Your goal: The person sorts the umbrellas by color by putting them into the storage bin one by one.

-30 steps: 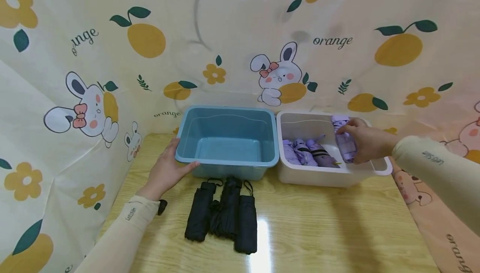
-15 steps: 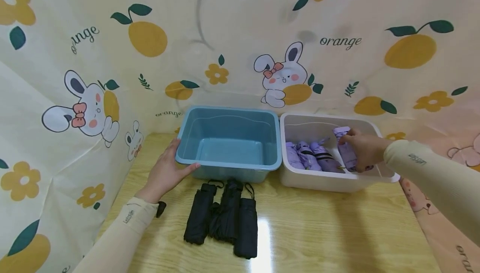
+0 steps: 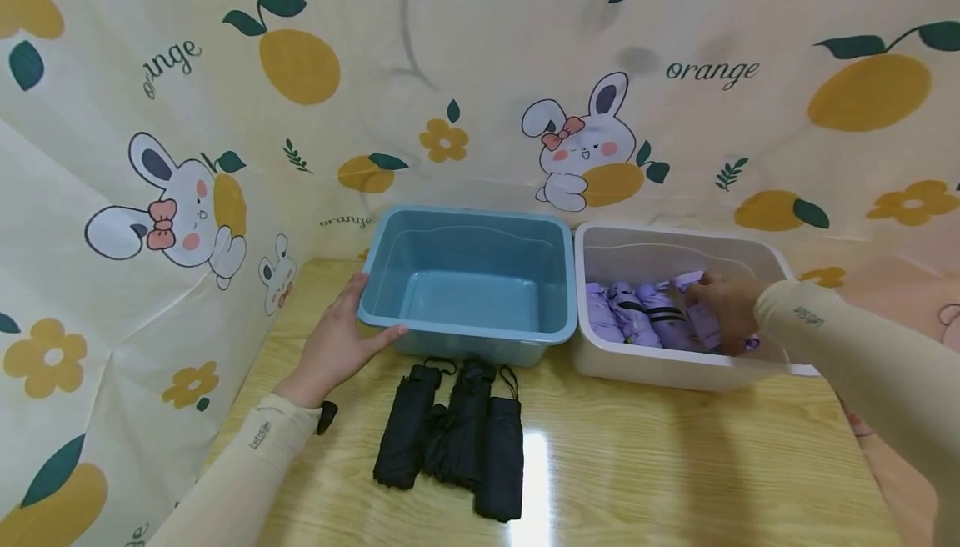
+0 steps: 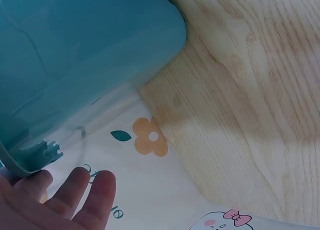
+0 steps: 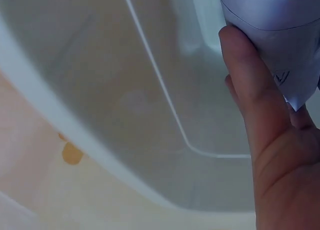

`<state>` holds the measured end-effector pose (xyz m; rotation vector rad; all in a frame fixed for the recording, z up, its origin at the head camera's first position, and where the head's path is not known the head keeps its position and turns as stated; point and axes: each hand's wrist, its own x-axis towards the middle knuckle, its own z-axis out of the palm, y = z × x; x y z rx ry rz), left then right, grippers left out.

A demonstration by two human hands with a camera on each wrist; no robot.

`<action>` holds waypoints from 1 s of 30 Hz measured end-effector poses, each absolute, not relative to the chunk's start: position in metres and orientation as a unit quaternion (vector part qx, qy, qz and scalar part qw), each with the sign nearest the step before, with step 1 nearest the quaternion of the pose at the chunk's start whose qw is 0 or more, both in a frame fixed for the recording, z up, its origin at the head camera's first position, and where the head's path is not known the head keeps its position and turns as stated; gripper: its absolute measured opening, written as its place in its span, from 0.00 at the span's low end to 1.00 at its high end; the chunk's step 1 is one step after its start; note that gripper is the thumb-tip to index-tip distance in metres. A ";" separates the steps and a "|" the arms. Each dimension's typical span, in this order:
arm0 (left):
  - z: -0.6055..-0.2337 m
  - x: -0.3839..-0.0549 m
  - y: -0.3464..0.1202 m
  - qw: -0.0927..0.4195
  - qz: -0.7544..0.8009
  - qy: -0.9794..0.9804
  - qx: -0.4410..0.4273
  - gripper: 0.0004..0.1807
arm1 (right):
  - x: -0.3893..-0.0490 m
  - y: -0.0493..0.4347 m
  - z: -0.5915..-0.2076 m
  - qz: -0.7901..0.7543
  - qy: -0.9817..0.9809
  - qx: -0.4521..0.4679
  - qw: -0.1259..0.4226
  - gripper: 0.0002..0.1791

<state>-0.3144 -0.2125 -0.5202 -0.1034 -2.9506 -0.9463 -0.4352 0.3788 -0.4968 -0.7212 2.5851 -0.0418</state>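
The right hand (image 3: 729, 307) is down inside the white bin (image 3: 660, 370), grasping a purple umbrella (image 3: 703, 323). The umbrella lies against the hand's left side, its pale end reaching past the fingers, away from the person; the right wrist view shows the thumb pressed along its side, with the other fingers mostly hidden. Farther to the left of this hand, in the same bin, three more purple umbrellas (image 3: 633, 315) lie side by side, the closest just beside the held one; whether those two touch, I can't tell. The left hand (image 3: 335, 348) grasps nothing: its fingers are extended at the left end of the blue bin (image 3: 467, 333), thumb spread toward the bin's front. That bin sits between the two hands, just beside the white one. Three black umbrellas (image 3: 459, 426) lie on the surface (image 3: 637, 464) to the right of the left hand and nearer the person, in front of the blue bin, apart from both hands.
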 end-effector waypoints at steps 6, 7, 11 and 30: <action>-0.519 -0.314 -0.211 0.022 -0.306 -0.951 -0.036 0.62 | -0.440 0.392 -0.525 0.008 0.934 -0.299 0.195 0.44; -0.519 -0.314 -0.211 0.022 -0.307 -0.951 -0.036 0.62 | -0.440 0.393 -0.529 0.011 0.933 -0.306 0.190 0.43; -0.518 -0.314 -0.211 0.025 -0.311 -0.949 -0.037 0.62 | -0.443 0.397 -0.537 0.024 0.931 -0.322 0.171 0.42; -0.519 -0.313 -0.213 0.027 -0.305 -0.951 -0.043 0.62 | -0.438 0.386 -0.508 0.054 0.913 -0.278 0.293 0.37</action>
